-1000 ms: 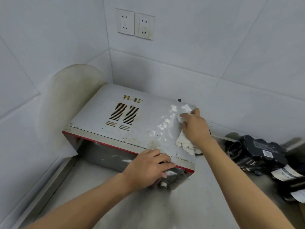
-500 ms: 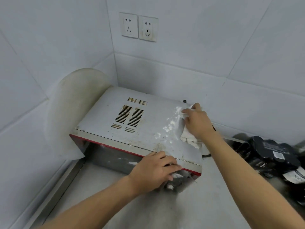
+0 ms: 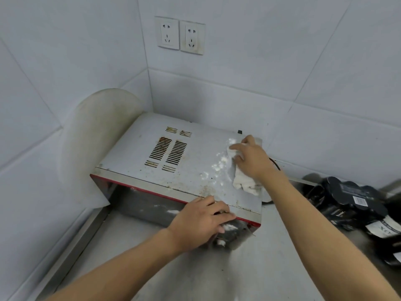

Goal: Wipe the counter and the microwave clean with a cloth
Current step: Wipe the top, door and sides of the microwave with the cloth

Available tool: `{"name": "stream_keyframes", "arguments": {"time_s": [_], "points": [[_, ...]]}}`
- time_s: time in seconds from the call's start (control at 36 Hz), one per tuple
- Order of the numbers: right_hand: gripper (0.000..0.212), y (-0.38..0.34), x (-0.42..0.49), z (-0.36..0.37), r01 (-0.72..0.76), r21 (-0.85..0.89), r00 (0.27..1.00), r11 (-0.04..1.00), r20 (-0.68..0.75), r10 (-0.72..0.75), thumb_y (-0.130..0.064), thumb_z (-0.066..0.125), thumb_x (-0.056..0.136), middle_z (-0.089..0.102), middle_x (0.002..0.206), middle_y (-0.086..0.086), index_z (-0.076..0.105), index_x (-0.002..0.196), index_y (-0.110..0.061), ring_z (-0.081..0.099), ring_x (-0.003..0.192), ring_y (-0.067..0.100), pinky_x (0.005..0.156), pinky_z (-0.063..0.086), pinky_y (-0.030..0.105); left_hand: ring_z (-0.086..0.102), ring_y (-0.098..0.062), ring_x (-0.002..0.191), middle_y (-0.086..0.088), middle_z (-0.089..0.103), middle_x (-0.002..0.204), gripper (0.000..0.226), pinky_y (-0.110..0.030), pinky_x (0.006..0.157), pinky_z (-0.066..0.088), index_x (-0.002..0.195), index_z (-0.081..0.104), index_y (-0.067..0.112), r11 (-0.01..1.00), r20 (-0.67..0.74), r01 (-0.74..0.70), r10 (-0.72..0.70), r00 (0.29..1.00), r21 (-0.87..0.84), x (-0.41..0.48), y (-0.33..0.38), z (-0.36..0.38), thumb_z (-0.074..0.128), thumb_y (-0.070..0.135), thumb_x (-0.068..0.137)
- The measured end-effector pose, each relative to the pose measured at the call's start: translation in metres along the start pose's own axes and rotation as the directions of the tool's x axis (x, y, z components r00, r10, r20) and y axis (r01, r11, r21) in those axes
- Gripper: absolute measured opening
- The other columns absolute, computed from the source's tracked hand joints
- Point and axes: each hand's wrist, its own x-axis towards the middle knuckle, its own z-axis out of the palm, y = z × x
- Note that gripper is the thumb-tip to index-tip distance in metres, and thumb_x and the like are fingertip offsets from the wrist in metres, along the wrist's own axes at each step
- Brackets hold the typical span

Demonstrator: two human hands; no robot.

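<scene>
Microwave [image 3: 134,166] top: right hand [image 3: 252,158] grips cloth [image 3: 245,181] on white residue [image 3: 217,166]; left hand [image 3: 199,222] clamps front edge. Risk: residue pushed into vents [image 3: 169,152] if wiped leftward.

The microwave [image 3: 195,153] top is dull grey metal with brown rusty spots and white powdery smears. The cloth [image 3: 245,181] is soft, white and crumpled. The desk [image 3: 249,268] is smooth, dull metal. The wall tiles [image 3: 282,61] are shiny and smooth.
</scene>
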Motion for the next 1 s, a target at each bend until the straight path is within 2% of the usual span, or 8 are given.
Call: {"name": "stream_keyframes", "arguments": {"time_s": [0.14,0.28,0.44,0.56,0.64,0.75,0.86,1.0], "points": [[0.036,0.000,-0.020,0.004,-0.071,0.027,0.994,0.997,-0.085,0.073,-0.018,0.056,0.098,0.040,0.134,0.012,0.064,0.133,-0.024,0.061,0.087,0.039,0.084,0.054,0.042,0.054,-0.014,0.107,0.010,0.064,0.127,0.043,-0.032,0.083,0.053,0.136,0.067,0.029,1.000,-0.003,0.001,-0.001,1.000,-0.007,0.000,-0.002,0.002,0.070,0.040,0.094],[0.036,-0.001,0.029,0.007,-0.209,0.038,0.965,0.977,-0.152,0.212,-0.013,0.046,0.098,0.039,0.127,0.014,0.063,0.129,-0.019,0.057,0.093,0.044,0.087,0.053,0.047,0.053,-0.014,0.108,0.009,0.063,0.128,0.042,-0.032,0.084,0.052,0.136,0.066,0.027,0.999,0.006,0.019,-0.019,1.000,-0.026,0.000,0.001,-0.001,0.064,0.040,0.096],[0.037,0.000,0.050,0.004,-0.144,0.023,0.984,0.989,-0.101,0.145,-0.015,0.052,0.095,0.043,0.129,0.014,0.067,0.128,-0.023,0.059,0.089,0.044,0.090,0.051,0.045,0.055,-0.015,0.106,0.009,0.064,0.127,0.041,-0.032,0.083,0.054,0.133,0.068,0.027,0.999,0.013,0.028,-0.028,1.000,-0.032,0.000,0.003,-0.004,0.051,0.041,0.098],[0.038,-0.005,0.014,0.001,0.014,0.016,1.000,1.000,-0.013,-0.014,-0.015,0.060,0.094,0.045,0.126,0.012,0.067,0.130,-0.023,0.060,0.096,0.039,0.091,0.051,0.043,0.053,-0.013,0.106,0.010,0.064,0.126,0.043,-0.031,0.082,0.054,0.133,0.068,0.029,1.000,0.004,0.022,-0.022,1.000,-0.011,0.000,0.002,-0.001,0.050,0.042,0.096],[0.038,-0.002,-0.012,0.004,0.088,0.003,0.996,0.996,-0.022,-0.088,-0.016,0.060,0.094,0.047,0.124,0.010,0.069,0.130,-0.024,0.058,0.097,0.034,0.088,0.053,0.044,0.054,-0.014,0.107,0.010,0.064,0.128,0.042,-0.032,0.083,0.053,0.134,0.067,0.029,1.000,-0.003,0.015,-0.015,1.000,-0.015,-0.002,0.001,0.003,0.052,0.042,0.097],[0.036,-0.006,0.009,0.002,-0.038,0.010,0.995,0.999,-0.087,0.038,-0.016,0.057,0.096,0.043,0.129,0.013,0.066,0.131,-0.022,0.060,0.098,0.040,0.089,0.053,0.043,0.053,-0.015,0.107,0.008,0.063,0.129,0.042,-0.034,0.083,0.053,0.136,0.066,0.027,0.999,0.012,0.021,-0.021,1.000,-0.033,-0.001,-0.001,0.002,0.055,0.041,0.097],[0.036,-0.022,0.043,0.001,-0.174,-0.030,0.979,0.984,-0.112,0.169,-0.012,0.048,0.097,0.041,0.130,0.016,0.064,0.129,-0.019,0.056,0.099,0.043,0.092,0.046,0.042,0.054,-0.016,0.105,0.007,0.064,0.127,0.040,-0.034,0.082,0.052,0.134,0.068,0.026,0.999,0.019,0.028,-0.027,0.999,-0.031,0.001,0.001,-0.001,0.056,0.040,0.099],[0.038,-0.018,0.039,0.000,-0.126,-0.008,0.991,0.992,-0.048,0.125,-0.017,0.052,0.098,0.042,0.133,0.015,0.064,0.133,-0.025,0.058,0.101,0.046,0.092,0.047,0.043,0.054,-0.017,0.105,0.007,0.063,0.127,0.041,-0.035,0.083,0.052,0.135,0.068,0.025,0.998,0.030,0.048,-0.046,0.998,-0.046,0.000,0.002,-0.001,0.058,0.038,0.097]]}}
